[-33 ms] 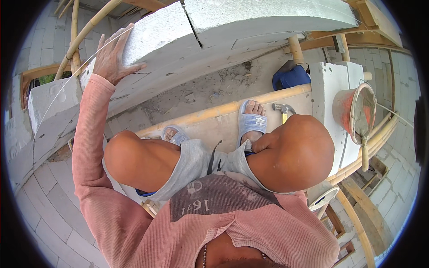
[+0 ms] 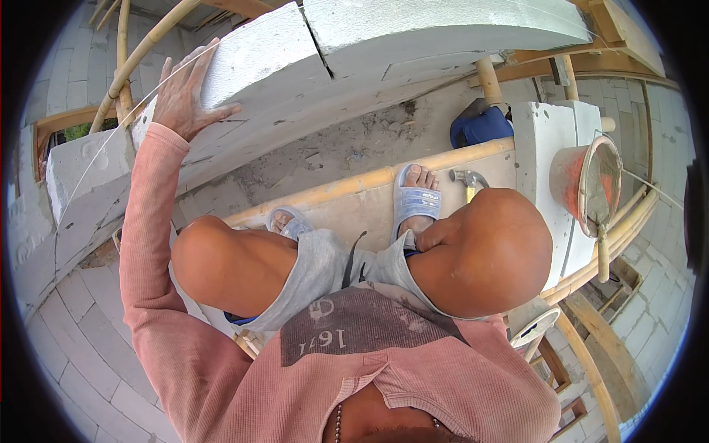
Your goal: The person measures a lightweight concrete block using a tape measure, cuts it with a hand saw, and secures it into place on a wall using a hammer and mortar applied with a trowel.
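Note:
My left hand [image 2: 185,92] lies with its fingers spread against the left end of a white lightweight concrete block [image 2: 258,55], which sits on top of a wall. A thin white string [image 2: 96,156] runs along the wall and past my fingers. A dark gap separates this block from the longer white block [image 2: 436,26] to its right. My right hand is out of sight. By my right sandal lies a hammer [image 2: 470,181] with a curved metal head, partly hidden by my knee.
At the right, a mortar-smeared red bucket [image 2: 572,188] stands on white blocks [image 2: 545,133], a handled tool [image 2: 603,255] at its rim. My feet rest on a board [image 2: 354,203] beside a bamboo pole [image 2: 325,190]. A blue and dark shape [image 2: 484,127] below is unclear.

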Tool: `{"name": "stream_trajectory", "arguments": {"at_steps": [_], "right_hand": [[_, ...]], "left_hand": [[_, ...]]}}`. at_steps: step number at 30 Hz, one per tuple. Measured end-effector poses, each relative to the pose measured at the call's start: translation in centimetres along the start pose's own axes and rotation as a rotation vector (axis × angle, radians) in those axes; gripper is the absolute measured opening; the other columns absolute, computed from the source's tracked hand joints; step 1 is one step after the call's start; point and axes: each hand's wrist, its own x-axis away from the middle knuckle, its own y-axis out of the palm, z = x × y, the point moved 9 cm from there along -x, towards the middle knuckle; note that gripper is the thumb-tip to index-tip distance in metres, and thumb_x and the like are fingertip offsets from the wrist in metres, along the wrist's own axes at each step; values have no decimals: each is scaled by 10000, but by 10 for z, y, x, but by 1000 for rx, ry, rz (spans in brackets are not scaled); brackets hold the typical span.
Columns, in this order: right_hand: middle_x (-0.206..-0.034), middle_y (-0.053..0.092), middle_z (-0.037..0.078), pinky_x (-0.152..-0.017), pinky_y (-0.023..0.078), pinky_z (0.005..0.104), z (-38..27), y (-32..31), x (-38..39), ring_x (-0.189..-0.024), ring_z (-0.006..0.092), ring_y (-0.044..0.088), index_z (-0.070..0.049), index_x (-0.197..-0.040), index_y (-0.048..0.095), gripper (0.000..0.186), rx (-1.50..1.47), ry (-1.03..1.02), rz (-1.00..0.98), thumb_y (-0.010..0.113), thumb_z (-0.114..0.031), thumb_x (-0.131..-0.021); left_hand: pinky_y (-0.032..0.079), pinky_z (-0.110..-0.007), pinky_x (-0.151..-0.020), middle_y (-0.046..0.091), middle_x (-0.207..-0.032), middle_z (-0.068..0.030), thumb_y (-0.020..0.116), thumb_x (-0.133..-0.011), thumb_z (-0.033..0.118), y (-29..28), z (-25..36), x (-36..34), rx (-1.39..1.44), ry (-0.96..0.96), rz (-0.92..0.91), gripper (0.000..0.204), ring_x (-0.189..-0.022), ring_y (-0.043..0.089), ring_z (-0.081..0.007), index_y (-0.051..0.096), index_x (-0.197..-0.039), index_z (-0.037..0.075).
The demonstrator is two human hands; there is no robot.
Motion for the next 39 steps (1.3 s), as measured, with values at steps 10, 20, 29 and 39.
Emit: {"name": "stream_trajectory", "arguments": {"at_steps": [10,20,29,39], "right_hand": [[-1008,692,129,-791,515,374,-64,-27,-7,-923,280,657,-28,-1103,663,203,612,-106,-37,624,-207,-1016],[-1346,619,88,-1015,486,470,-191,-343,-60,-1110,344,622,-241,-1406,569,382,2226,-418,289,509,-210,-1029],[-1242,655,124,-818,529,472,-106,-339,-119,-1015,379,638,-112,-1305,621,298,1748,-122,-224,551,-203,-1030],[-1189,699,243,-915,541,494,-100,-349,-168,-1139,426,659,-46,-1197,681,463,1730,378,160,638,-412,-917]], "left_hand": [[109,-569,-1286,474,-1560,-89,612,-531,991,9,8,-13,134,-8,96,1365,-1482,391,-285,233,-1629,275],[283,-565,-1225,505,-1502,-148,787,-602,784,-7,-3,4,254,10,151,1224,-1406,462,-348,347,-1590,209],[408,-496,-1129,573,-1371,-174,903,-682,462,-29,-7,2,558,119,86,995,-1295,524,-344,480,-1479,41],[316,-478,-1193,466,-1532,-218,794,-701,554,-19,-8,3,489,161,97,1116,-1408,443,-390,351,-1576,22]]}}
